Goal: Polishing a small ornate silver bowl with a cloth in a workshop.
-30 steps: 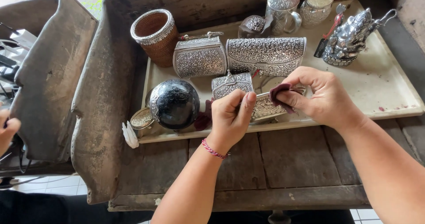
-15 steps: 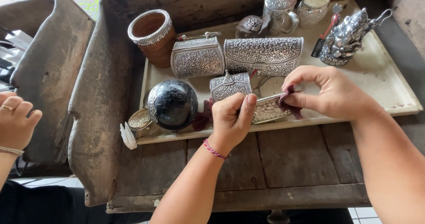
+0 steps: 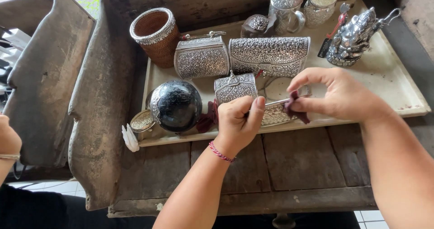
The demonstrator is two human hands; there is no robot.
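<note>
Old weathered wooden table [image 3: 289, 165] under everything, with a cream tray [image 3: 398, 89] on top packed full of embossed silver stuff. I had both hands over the front edge of the tray, working on one small piece.

My left hand [image 3: 237, 122] was curled shut around the near end of a thin silver rod [image 3: 275, 103], thumb up and pressing on it. My right hand [image 3: 337, 95] was pinched closed on a little dark maroon cloth [image 3: 296, 109], thumb and forefinger squeezing it right onto the other end of the rod. So the rod lay pretty much flat, its long axis running left to right between my two hands, maybe tilted up a touch toward the right. Left hand was the holder, right hand was the one with the cloth, and the bare stretch of rod sat between them, just to the left of the cloth. I couldn't tell what the rod was attached to, since my fingers hid that end.

Directly behind my left hand was a small silver purse [image 3: 235, 86], and behind that a long silver clutch [image 3: 270, 55] beside a boxy silver handbag [image 3: 201, 57]. A dark round ball [image 3: 175, 104] sat to the left, near a woven basket cup [image 3: 153, 32]. A silver elephant figurine [image 3: 355, 37] was at the far right corner. Somebody else's hand [image 3: 8, 138] was just showing at the left edge, well apart from mine.
</note>
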